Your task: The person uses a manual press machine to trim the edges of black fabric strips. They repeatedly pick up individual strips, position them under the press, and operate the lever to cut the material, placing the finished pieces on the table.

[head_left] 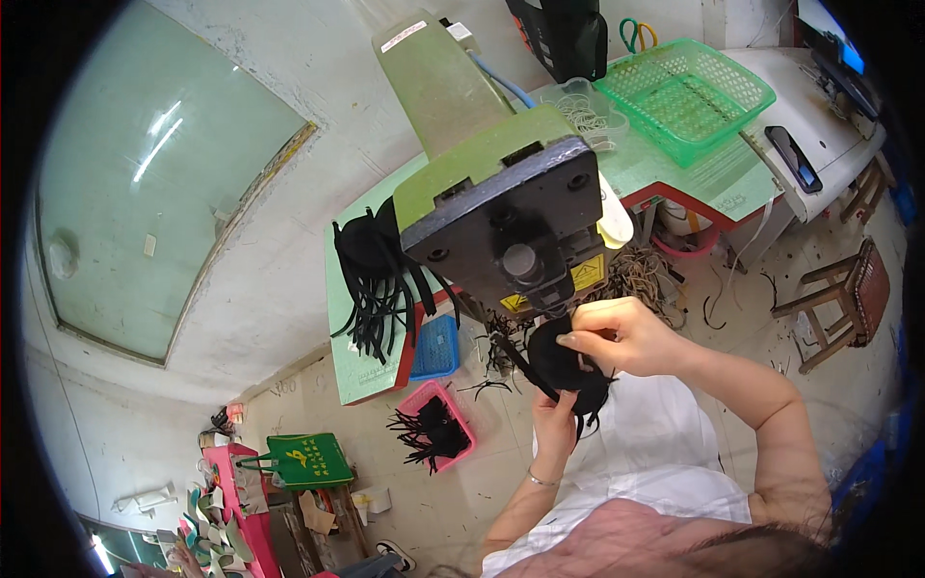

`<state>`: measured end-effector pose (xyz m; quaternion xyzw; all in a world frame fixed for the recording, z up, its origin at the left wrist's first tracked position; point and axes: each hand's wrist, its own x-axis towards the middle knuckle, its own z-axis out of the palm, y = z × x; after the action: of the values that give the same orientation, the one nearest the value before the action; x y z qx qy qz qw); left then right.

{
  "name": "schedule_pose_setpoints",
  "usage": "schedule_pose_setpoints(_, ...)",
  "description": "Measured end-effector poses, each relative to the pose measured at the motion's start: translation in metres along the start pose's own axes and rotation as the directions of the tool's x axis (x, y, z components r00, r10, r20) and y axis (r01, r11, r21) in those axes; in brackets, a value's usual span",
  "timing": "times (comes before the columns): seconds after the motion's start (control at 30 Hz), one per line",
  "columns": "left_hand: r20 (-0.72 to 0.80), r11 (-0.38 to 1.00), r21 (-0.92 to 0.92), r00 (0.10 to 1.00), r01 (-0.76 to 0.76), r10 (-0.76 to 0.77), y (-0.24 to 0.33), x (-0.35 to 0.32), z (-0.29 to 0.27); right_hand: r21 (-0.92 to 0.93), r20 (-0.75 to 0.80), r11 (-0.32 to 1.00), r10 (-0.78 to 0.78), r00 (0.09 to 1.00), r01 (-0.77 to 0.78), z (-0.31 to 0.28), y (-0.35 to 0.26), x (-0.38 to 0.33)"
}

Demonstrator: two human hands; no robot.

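Note:
A black, soft-looking piece [557, 358] with a rounded body and thin strips hangs in front of me, just under the head of a green machine [501, 193]. My right hand [624, 337] pinches its upper right edge, thumb and fingers drawn together. Lower down, my left hand [556, 424] grips its bottom edge, with a bracelet on that wrist. What the piece is exactly, I cannot make out. On the green tabletop [361, 383] left of the machine lies a similar heap of black strips [376, 279].
A pink basket [469, 438] of black strips and a blue basket [436, 347] stand at left. Beige strips [646, 279] pile up below the machine. A green basket [694, 96] and a phone [794, 159] are at the back right; a wooden stool [843, 303] stands right.

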<state>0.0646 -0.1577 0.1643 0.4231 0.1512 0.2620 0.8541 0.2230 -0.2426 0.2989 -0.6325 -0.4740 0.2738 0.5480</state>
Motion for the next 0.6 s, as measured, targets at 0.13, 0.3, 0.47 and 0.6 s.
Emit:
schedule_pose_setpoints(0.13,-0.181,0.979,0.201,0.982,-0.021,0.058,0.005,0.009,-0.040,-0.053,-0.047,0.991,-0.126,0.991,0.123,0.020,0.037,0.000)
schedule_pose_setpoints(0.3,-0.259,0.799,0.530,0.843,-0.284,0.471,0.129,0.137,-0.009,-0.420,-0.048,0.884,0.204,0.978,-0.205,0.037,0.162,-0.054)
schedule_pose_setpoints(0.47,-0.083,0.473,0.831,0.775,-0.293,0.627,0.158,0.233,-0.120,-0.189,0.288,0.571,0.810,0.511,-0.799,0.087,0.201,-0.104)
schedule_pose_setpoints(0.6,0.247,-0.073,0.946,0.553,-0.317,0.796,0.116,0.160,-0.033,0.545,0.413,0.156,0.805,0.426,-0.824,0.095,0.229,-0.121)
